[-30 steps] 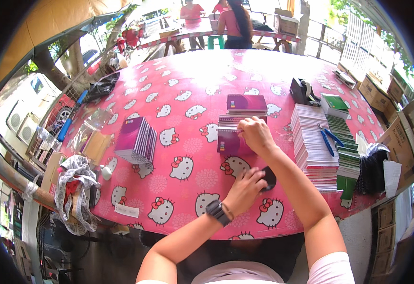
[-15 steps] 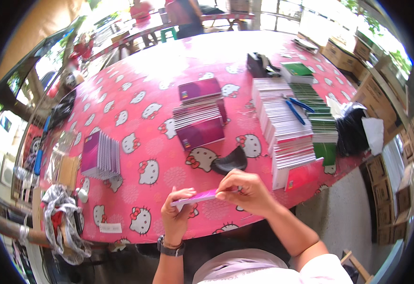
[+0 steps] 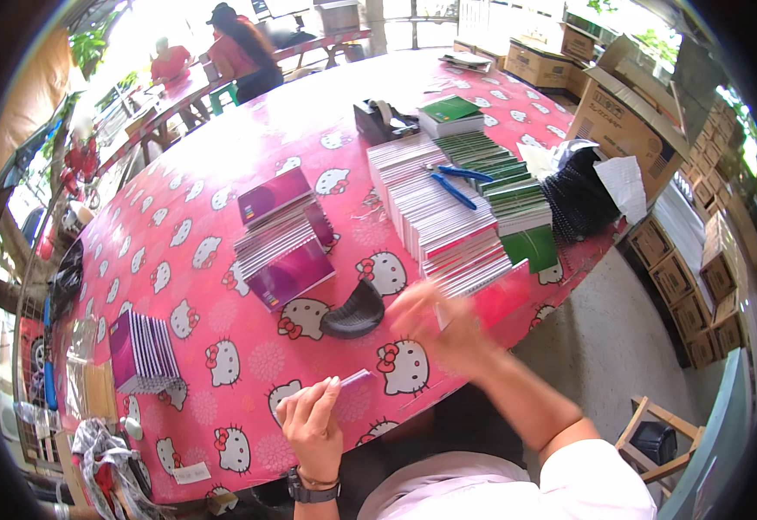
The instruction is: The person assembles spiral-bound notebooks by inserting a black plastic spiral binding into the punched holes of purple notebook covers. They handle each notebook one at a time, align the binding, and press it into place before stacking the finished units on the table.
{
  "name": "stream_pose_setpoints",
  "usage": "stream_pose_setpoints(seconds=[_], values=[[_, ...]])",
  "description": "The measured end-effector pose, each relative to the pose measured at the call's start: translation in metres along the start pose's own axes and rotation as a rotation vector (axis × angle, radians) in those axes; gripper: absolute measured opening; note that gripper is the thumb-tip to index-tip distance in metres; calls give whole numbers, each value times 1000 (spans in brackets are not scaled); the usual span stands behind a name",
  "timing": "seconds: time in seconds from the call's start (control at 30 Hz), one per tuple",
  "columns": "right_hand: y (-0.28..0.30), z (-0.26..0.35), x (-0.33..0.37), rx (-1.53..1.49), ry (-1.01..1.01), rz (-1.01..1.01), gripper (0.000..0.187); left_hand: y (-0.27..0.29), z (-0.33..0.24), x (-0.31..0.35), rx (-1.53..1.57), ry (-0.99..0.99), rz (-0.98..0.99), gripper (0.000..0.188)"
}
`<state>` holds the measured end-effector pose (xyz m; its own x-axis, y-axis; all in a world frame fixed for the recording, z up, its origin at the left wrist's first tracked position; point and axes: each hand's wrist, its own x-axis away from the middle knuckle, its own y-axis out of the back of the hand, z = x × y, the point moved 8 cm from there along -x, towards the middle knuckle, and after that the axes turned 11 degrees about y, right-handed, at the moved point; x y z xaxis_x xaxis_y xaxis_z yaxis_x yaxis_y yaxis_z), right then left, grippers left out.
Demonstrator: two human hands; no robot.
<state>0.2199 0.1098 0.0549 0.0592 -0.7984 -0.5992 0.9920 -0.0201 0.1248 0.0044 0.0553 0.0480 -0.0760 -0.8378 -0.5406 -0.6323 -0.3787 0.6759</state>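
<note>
My left hand (image 3: 312, 420) is closed round a thin purple notebook (image 3: 358, 379), seen nearly edge-on above the near edge of the table. Apart from it, my right hand (image 3: 439, 325) is smeared by motion, between a curved black rubber-like piece (image 3: 354, 314) and the near end of a long row of white-edged notebooks (image 3: 422, 204). Its finger state is unclear. Left of the row lie stacked purple notebooks (image 3: 292, 273), with another purple-covered stack (image 3: 143, 351) at the far left. Blue-handled pliers (image 3: 455, 191) rest on top of the long row.
Green-covered notebooks (image 3: 530, 249) run alongside the white row. Behind stands a black tape dispenser (image 3: 384, 120); black coil bindings (image 3: 579, 195) lie at the right, by an open cardboard box (image 3: 625, 130). Crumpled plastic (image 3: 106, 455) hangs at the left corner. Two people sit at a far table.
My right hand has let go of the purple notebook and moved away from it, up toward the long row. The left hand keeps the notebook. The view has turned to the right.
</note>
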Motion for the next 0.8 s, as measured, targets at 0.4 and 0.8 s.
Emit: stream_pose_setpoints(seconds=[0.4, 0.8], values=[[363, -135, 15, 1453, -552, -47, 9, 0, -3, -5, 39, 13, -15, 32], [420, -121, 10, 1406, -352, -299, 16, -3, -3, -7, 42, 116, -63, 20]])
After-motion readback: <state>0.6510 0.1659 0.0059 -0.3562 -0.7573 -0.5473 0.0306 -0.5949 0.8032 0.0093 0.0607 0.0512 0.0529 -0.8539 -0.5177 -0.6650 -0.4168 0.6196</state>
